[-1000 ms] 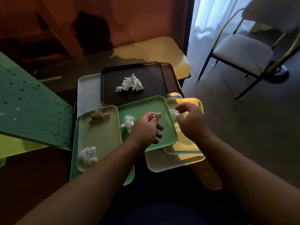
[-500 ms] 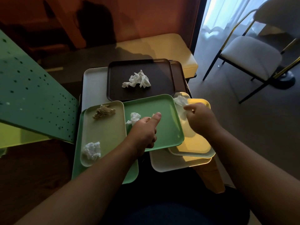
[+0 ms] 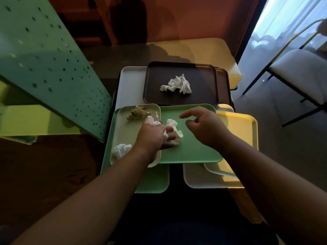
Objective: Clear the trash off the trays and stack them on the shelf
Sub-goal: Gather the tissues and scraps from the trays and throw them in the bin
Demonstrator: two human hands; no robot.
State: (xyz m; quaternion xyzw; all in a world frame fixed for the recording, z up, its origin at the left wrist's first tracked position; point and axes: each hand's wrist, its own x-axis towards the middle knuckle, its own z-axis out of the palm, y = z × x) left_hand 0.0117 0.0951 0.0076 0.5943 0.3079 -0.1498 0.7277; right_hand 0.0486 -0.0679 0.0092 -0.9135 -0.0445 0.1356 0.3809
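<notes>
a green perforated shelf (image 3: pixel 44 68) stands at the left. overlapping trays fill the middle: a brown tray (image 3: pixel 203 96) at the far edge, a green tray (image 3: pixel 191 149) in the centre, a pale tray (image 3: pixel 123 135) left, a yellow tray (image 3: pixel 237 128) right. the left hand (image 3: pixel 152 137) is clenched around white crumpled tissue (image 3: pixel 174 131) at the green tray's left edge. the right hand (image 3: pixel 203 126) hovers released above that tray.

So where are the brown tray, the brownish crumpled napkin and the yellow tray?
Brown tray (image 3: pixel 203 89): head view, bare floor right of its white paper.
Brownish napkin (image 3: pixel 138 113): head view, middle of the wad, on the pale tray.
Yellow tray (image 3: pixel 238 128): head view, bare floor near the right rim.
</notes>
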